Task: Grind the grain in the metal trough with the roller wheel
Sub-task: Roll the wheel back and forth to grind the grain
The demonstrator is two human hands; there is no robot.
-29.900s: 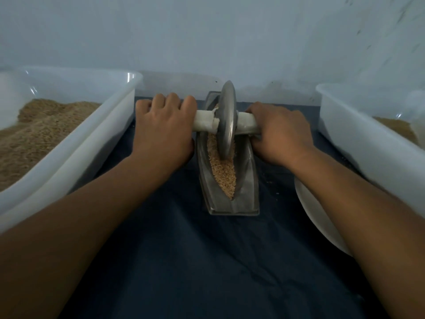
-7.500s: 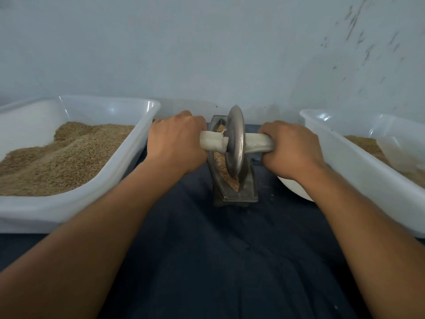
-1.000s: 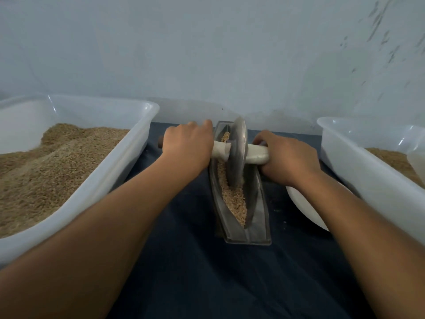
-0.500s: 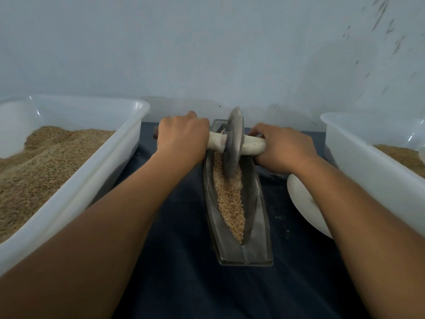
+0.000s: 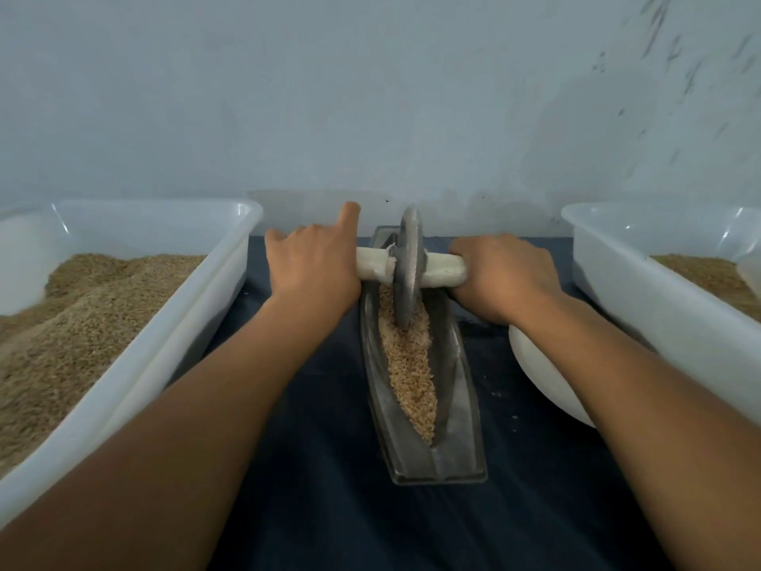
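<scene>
Grain [image 5: 409, 364] lies along the groove of the metal trough [image 5: 461, 438], mid-table on the dark cloth [image 5: 329, 508], still coarse with whole kernels visible, so grinding looks partway, not done. Roller wheel [image 5: 407, 269] stands upright in the trough's far end, rim in the grain. Left hand [image 5: 313, 265] curls over the white axle handle [image 5: 372, 263], index finger raised; right hand [image 5: 504, 274] grips the other end. More passes needed toward the near end.
</scene>
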